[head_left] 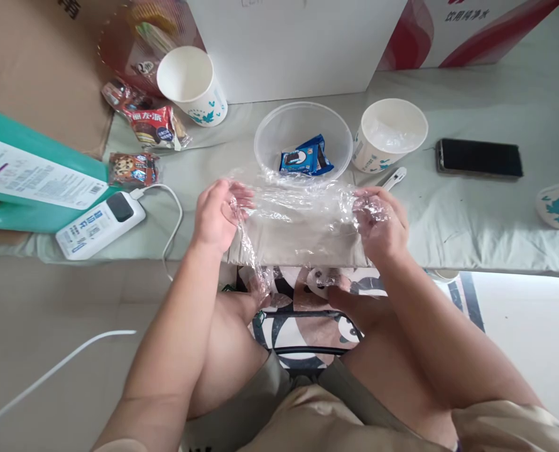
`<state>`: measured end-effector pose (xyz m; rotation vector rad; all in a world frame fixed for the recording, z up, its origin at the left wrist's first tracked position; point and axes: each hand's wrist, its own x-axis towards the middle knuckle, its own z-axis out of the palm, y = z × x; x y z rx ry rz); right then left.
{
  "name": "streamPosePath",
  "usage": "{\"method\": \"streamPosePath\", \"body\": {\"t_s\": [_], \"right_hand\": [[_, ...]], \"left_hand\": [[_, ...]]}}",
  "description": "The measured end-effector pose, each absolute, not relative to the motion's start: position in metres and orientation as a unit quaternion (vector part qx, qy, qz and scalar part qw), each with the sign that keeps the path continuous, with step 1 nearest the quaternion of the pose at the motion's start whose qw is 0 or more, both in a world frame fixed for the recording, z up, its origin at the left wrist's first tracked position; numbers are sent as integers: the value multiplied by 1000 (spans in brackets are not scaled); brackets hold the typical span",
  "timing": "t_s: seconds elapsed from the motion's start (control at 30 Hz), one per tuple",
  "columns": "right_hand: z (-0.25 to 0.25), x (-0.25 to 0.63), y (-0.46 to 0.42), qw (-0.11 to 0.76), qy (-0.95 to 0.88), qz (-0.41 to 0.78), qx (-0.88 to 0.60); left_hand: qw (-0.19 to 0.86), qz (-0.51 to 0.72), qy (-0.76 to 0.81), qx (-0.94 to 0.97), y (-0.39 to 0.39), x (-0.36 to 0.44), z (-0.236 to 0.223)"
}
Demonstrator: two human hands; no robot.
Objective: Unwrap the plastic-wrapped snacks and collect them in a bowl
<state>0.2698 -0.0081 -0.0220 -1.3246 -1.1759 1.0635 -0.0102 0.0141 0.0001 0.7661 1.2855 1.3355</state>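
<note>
While the left hand and right hand pinch opposite ends of a clear plastic film in their fingers, it stretches above the desk beside a round tub. Blue packets lie inside the tub.

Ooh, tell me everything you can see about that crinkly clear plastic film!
The clear plastic film looks thin, glossy and wrinkled. The left hand and right hand hold it spread between them, bunched at both ends. It's on the near side of the bowl; whether they touch, I can't tell. A crumpled part hangs below the left hand.
</note>
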Motion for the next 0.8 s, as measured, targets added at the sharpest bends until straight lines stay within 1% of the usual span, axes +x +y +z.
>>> {"method": "streamPosePath", "body": {"t_s": [0.07, 0.13, 0.2, 0.27, 0.33, 0.37, 0.43, 0.5, 0.7, 0.8], "right_hand": [[-20, 268, -6, 547, -434, 450, -557], [-19, 268, -5, 569, -411, 448, -553], [-18, 270, -5, 550, -440, 446, -552], [-16, 272, -5, 494, -496, 436, -566], [-14, 274, -7, 445, -545, 397, -589], [-13, 274, -8, 439, -558, 371, -599], [-12, 273, -9, 456, -562, 333, -605], [-12, 273, -10, 475, -560, 316, -601], [-17, 282, -13, 518, -586, 264, -564], [-17, 287, -10, 508, -623, 241, -544]], "left_hand": [[586, 476, 553, 352, 12, -14, 0], [587, 425, 578, 374, 11, -16, -1], [558, 449, 587, 377, 11, -17, -2], [542, 507, 564, 364, 11, -18, -2], [558, 524, 540, 350, 12, -17, -1], [572, 508, 540, 351, 12, -17, -2], [591, 453, 558, 366, 11, -17, -3], [584, 428, 571, 386, 10, -16, -6], [503, 558, 522, 403, 9, -19, -6], [525, 556, 510, 394, 10, -23, -4]]}}
